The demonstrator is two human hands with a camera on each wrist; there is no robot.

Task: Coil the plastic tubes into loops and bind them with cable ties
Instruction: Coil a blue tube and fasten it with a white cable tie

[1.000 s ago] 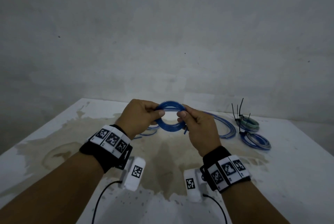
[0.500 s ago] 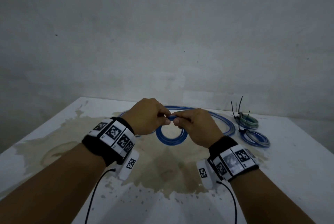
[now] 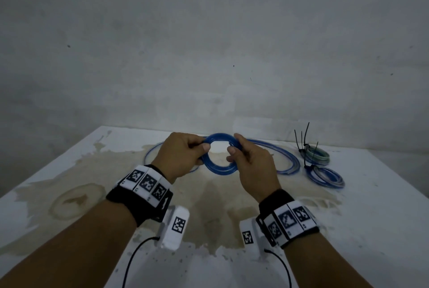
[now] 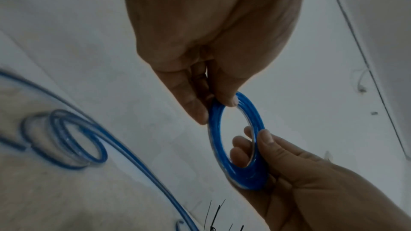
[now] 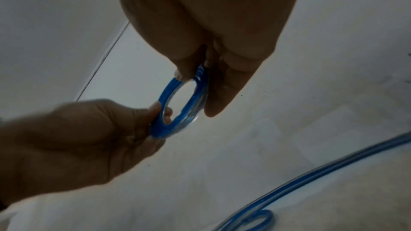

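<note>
- Several turns of blue tube form one small coil, held up above the stained table between both hands.
- Left hand pinches the coil's left side, thumb over fingers; right hand pinches the right side likewise.
- No tie binds this coil yet. If either pinch loosens, the springy turns would likely fan apart.
- Loose tube trails on the table behind; whether it joins the held coil is unclear, but a snag would drag turns out.
- Two tied coils lie right, ties sticking up; reaching for a spare one leaves a one-handed hold.
</note>
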